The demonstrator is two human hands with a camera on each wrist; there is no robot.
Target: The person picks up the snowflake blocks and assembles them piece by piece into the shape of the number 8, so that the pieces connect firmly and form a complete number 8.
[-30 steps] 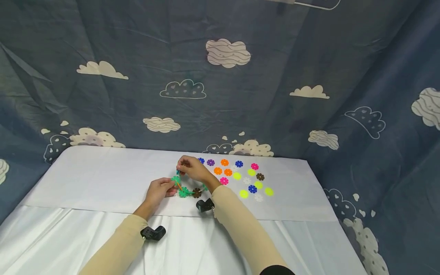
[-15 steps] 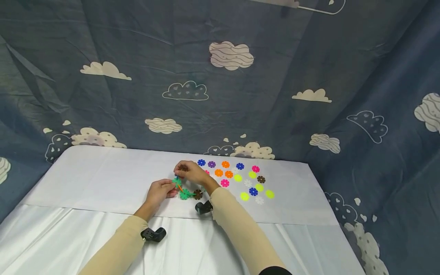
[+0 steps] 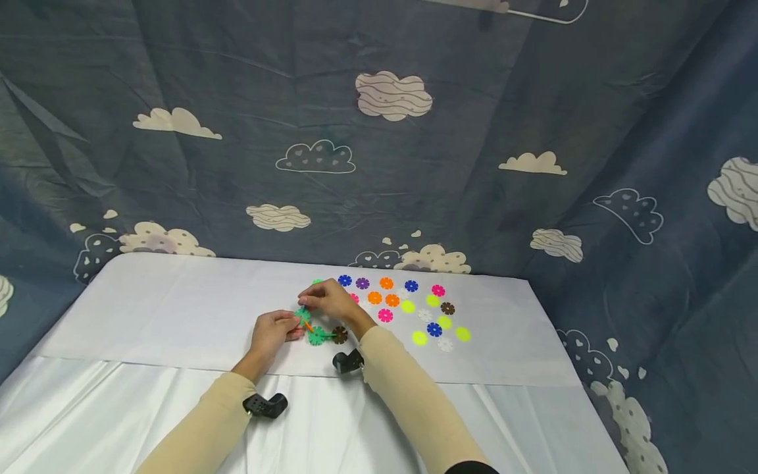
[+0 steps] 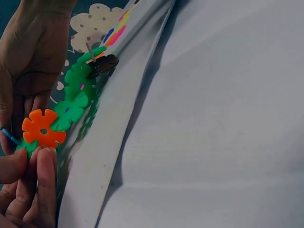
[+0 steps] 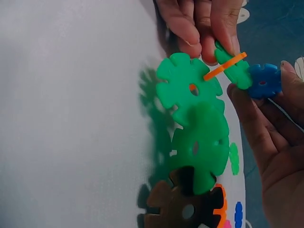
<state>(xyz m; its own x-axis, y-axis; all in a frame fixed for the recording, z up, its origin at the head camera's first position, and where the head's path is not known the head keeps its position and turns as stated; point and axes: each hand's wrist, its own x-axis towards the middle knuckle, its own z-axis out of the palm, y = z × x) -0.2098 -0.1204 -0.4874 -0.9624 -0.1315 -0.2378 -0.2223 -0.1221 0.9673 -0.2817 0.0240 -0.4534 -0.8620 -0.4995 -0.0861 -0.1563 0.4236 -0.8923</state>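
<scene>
In the right wrist view, notched plastic snowflake discs form a linked chain: a brown disc (image 5: 161,199), two larger-looking green discs (image 5: 185,85), an orange disc (image 5: 223,67) seen edge-on, and a green end disc (image 5: 237,73). My left hand (image 3: 272,336) pinches that end disc between thumb and fingers. A blue disc (image 5: 263,80) is pinched in my right hand (image 3: 328,299), its edge meeting the green end disc's rim. From the left wrist, the orange disc (image 4: 43,130) faces the camera, with the blue disc (image 4: 9,137) thin and partly hidden by fingers.
Loose discs lie spread to the right of my hands, including a purple disc (image 3: 362,283), orange, pink, yellow, white and blue ones. A green disc (image 3: 318,282) lies just behind my right hand. The white table (image 3: 177,316) meets a dark cloud-patterned curtain (image 3: 320,197).
My right hand has moved slightly down and left, closer to my left hand, bringing the blue disc against the chain's green end disc. A loose green disc now shows behind it.
</scene>
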